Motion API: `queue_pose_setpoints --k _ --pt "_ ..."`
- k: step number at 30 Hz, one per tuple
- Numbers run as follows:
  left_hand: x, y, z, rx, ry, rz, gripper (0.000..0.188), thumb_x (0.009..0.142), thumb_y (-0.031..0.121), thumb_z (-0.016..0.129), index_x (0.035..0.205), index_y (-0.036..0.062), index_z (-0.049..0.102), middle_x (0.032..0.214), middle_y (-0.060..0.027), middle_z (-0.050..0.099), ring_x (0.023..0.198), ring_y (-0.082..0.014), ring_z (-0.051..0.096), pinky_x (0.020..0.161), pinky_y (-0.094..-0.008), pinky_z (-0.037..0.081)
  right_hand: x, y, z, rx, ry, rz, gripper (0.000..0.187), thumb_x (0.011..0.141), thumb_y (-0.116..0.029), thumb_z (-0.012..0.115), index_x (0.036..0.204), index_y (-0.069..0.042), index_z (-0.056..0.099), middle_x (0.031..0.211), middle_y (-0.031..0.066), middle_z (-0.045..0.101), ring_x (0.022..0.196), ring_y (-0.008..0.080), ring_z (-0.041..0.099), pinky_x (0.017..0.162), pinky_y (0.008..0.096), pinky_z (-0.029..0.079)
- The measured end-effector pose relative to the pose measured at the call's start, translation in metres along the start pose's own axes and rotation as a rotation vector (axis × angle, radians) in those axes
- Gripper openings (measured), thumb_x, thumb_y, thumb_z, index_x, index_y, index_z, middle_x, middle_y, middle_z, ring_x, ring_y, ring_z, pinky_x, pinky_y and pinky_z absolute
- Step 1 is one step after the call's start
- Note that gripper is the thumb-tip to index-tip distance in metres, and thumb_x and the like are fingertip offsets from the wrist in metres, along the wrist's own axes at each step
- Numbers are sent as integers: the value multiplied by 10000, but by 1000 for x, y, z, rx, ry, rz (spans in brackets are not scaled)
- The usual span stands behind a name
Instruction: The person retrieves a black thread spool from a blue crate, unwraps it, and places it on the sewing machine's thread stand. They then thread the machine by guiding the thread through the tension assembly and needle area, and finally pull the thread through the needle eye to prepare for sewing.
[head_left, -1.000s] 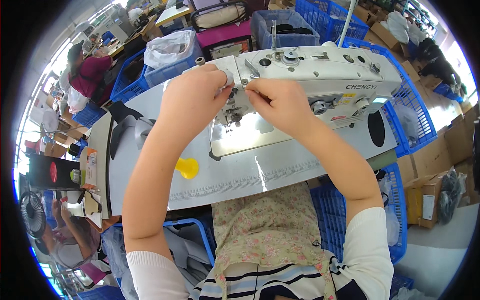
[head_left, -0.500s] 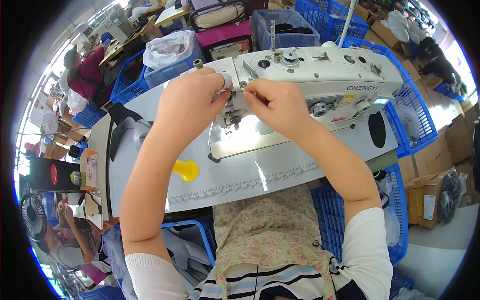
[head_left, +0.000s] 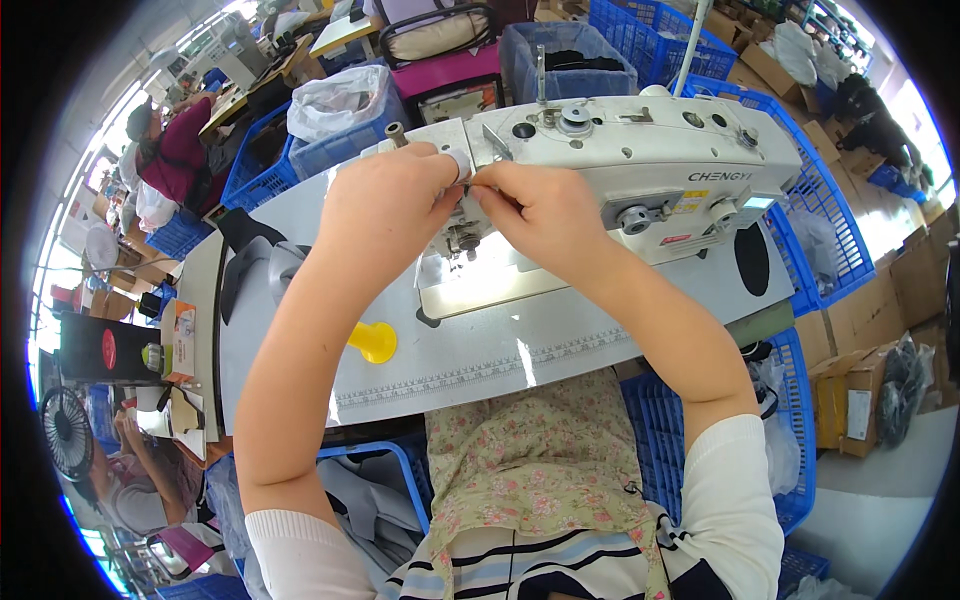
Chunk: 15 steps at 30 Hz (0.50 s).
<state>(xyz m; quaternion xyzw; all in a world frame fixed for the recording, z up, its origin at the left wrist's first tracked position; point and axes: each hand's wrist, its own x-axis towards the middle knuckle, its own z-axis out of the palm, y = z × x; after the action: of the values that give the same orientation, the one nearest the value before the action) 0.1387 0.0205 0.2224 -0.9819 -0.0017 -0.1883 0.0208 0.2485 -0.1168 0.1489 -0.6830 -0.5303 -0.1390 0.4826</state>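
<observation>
- Working at the needle end of a white sewing machine [head_left: 640,165], both hands meet just above the needle area [head_left: 462,238].
- Left hand [head_left: 385,215]: fingers pinched together against the machine's left end; whatever they hold is too small to make out.
- Right hand [head_left: 545,215]: thumb and forefinger pressed together, touching the left hand's fingertips; a thread cannot be told.
- Machine's long axis runs left to right across the grey worktop [head_left: 560,335], its head pointing left, its wheel end to the right.
- Labels on the machine's front: a small yellow patch and a red strip beside two round knobs [head_left: 680,213].
- A yellow cone-shaped piece [head_left: 375,342] stands on the worktop, near its front edge and left of the plate.
- A ruler strip [head_left: 480,372] is printed along the worktop's front edge.
- At the left end of the worktop lies a small orange and white box [head_left: 182,340].
- Blue crates [head_left: 800,235] crowd the right and far sides; brown cartons [head_left: 850,400] sit lower right.
- A clear bag [head_left: 340,100] fills a crate behind the machine.
- Open room lies on the worktop between the plate and the front edge.
</observation>
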Motion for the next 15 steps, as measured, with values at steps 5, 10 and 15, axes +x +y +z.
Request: queue_pose_setpoints --k 5,10,15 --pt "2 1 1 -1 10 3 130 813 197 642 834 69 638 813 -86 605 756 -301 601 641 -388 473 0 -1 2 31 43 11 92 829 -161 612 829 -70 630 663 138 610 595 332 594 538 405 457" --pt "2 0 4 -56 47 -20 113 805 169 623 782 59 630 837 -69 609 752 -289 612 649 -380 486 -1 -2 1 24 42 22 102 829 -167 609 818 -68 625 668 133 614 607 331 599 546 411 461" --pt "-7 -2 -5 -81 56 2 104 792 133 634 835 42 660 1017 -52 624 777 -286 623 689 -343 498 -4 -1 -1 -43 45 -12 102 836 -159 625 875 -67 647 712 106 626 619 281 601 558 355 459"
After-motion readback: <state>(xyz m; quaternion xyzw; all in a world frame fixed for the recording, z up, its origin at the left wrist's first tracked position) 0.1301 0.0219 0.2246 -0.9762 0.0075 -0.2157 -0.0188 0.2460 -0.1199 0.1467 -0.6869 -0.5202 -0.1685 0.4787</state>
